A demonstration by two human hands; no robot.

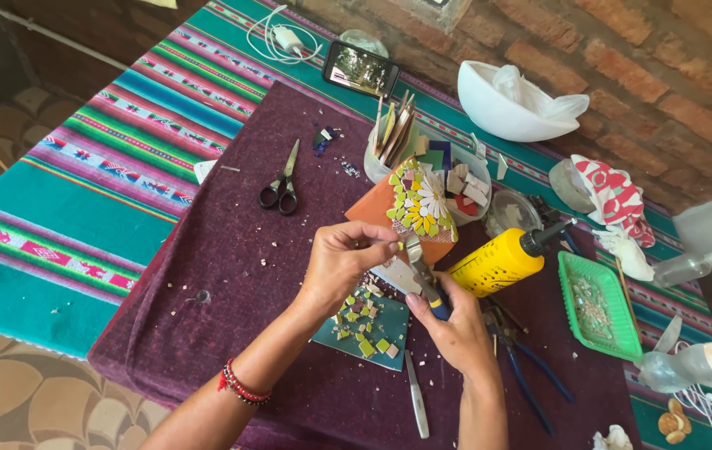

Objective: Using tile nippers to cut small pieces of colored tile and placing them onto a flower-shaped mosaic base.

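2 hands work close over a purple cloth [272, 275]: the right hand [456, 329] is closed around a pair of nippers [419, 271], and the left hand [341, 260] pinches a small tile piece [378, 244] between fingertips at the nipper's tip. Below them lies a teal tile [364, 329] strewn with cut chips. Just beyond stands an orange piece [410, 208] with a flower mosaic covering its right part only; the rest is bare, so much remains. A yellow glue bottle [497, 262] lies right, scissors [281, 185] lie left, and 1 phone [360, 69] sits farthest.
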